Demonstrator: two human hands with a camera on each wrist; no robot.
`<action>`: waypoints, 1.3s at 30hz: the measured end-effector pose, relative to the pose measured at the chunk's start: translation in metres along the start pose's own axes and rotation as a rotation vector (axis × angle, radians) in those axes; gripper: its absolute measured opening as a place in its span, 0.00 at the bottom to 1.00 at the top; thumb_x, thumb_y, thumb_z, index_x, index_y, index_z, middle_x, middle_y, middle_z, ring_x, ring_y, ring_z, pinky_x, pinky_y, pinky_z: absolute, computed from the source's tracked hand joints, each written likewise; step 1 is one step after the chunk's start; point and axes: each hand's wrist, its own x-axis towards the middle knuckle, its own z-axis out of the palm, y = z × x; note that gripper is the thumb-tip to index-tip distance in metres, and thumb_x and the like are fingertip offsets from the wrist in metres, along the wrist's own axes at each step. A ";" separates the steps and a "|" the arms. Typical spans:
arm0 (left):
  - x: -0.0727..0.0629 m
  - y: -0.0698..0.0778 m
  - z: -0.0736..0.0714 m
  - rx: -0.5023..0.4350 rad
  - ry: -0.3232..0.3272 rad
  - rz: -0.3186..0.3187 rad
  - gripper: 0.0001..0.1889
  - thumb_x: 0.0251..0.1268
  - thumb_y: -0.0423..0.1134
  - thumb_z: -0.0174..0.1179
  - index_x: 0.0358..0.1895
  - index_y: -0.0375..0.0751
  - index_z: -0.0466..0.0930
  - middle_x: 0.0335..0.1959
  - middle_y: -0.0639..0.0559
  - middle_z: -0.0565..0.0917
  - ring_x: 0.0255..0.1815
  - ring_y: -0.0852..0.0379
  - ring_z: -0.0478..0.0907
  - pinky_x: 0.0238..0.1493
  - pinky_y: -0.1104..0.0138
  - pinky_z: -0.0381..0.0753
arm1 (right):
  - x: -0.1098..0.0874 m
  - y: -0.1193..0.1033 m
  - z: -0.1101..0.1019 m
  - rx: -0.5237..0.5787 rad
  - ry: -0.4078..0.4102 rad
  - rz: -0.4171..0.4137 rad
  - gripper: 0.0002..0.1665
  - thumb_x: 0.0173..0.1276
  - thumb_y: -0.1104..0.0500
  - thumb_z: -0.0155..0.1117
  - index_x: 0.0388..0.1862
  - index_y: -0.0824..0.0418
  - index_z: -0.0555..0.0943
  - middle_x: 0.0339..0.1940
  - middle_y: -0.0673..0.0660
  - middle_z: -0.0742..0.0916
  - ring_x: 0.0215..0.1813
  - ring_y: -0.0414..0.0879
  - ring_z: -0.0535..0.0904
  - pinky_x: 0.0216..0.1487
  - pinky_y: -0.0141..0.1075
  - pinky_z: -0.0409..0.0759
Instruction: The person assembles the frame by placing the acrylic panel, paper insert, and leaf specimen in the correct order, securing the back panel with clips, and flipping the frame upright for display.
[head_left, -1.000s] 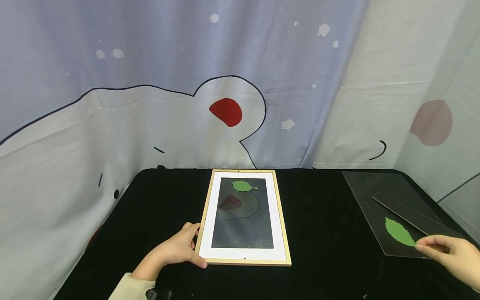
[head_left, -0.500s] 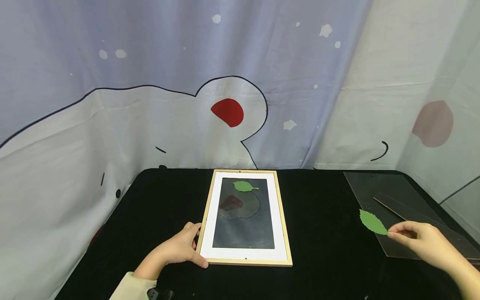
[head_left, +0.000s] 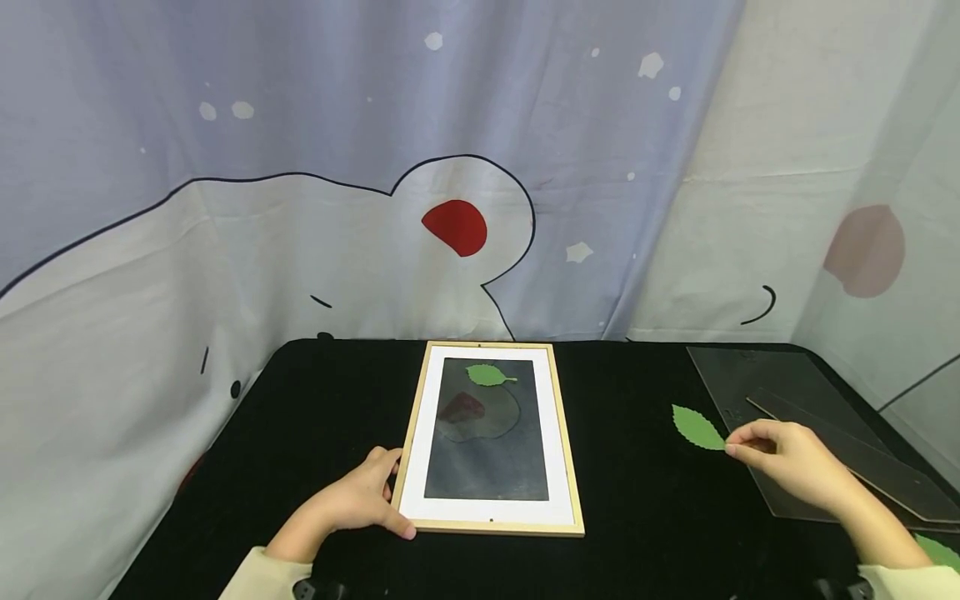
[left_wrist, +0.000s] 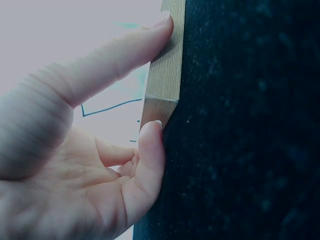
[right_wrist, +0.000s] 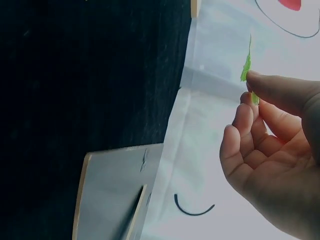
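A picture frame (head_left: 574, 492) with a light wood border and white mat lies mid-table. One green leaf (head_left: 487, 375) lies across the upper part of its dark glossy middle. My left hand (head_left: 360, 497) grips the near left corner, thumb along the near edge and fingers at the left side; the left wrist view shows thumb and a finger on either side of that wooden corner (left_wrist: 160, 107). Between thumb and fingertips my right hand (head_left: 795, 462) pinches a second green leaf (head_left: 697, 427) by its stem end, raised over the table right of the frame. In the right wrist view this leaf (right_wrist: 246, 67) appears nearly edge-on.
At the right lie a large dark panel (head_left: 750, 375) and a narrower dark piece (head_left: 885, 467) with a light edge on top of it. Another green leaf (head_left: 937, 550) shows partly at the lower right edge. A patterned curtain (head_left: 322, 250) hangs behind the black tabletop (head_left: 637, 517).
My right hand has carried the pinched leaf leftward from over the dark panel toward the frame. The leaf at the lower right has come into sight. My left hand has stayed at the frame's corner.
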 end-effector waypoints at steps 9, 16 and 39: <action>-0.001 0.000 -0.001 0.001 -0.008 0.010 0.53 0.31 0.35 0.80 0.66 0.27 0.59 0.48 0.40 0.65 0.34 0.50 0.67 0.33 0.64 0.70 | 0.017 -0.016 0.011 0.026 0.001 -0.038 0.04 0.63 0.59 0.68 0.34 0.58 0.84 0.29 0.47 0.83 0.29 0.32 0.71 0.31 0.31 0.72; -0.002 0.001 -0.001 0.001 -0.007 0.011 0.53 0.31 0.34 0.80 0.67 0.26 0.59 0.48 0.40 0.65 0.34 0.50 0.67 0.33 0.63 0.70 | 0.031 -0.027 0.021 0.066 -0.014 -0.072 0.03 0.63 0.60 0.68 0.33 0.59 0.84 0.30 0.49 0.84 0.29 0.32 0.72 0.31 0.31 0.73; -0.001 0.002 0.000 0.007 0.002 0.004 0.54 0.30 0.34 0.80 0.67 0.26 0.58 0.48 0.40 0.66 0.35 0.50 0.67 0.34 0.63 0.70 | 0.066 -0.060 0.050 0.113 -0.022 -0.151 0.02 0.63 0.62 0.67 0.32 0.60 0.84 0.31 0.50 0.84 0.31 0.37 0.74 0.33 0.33 0.75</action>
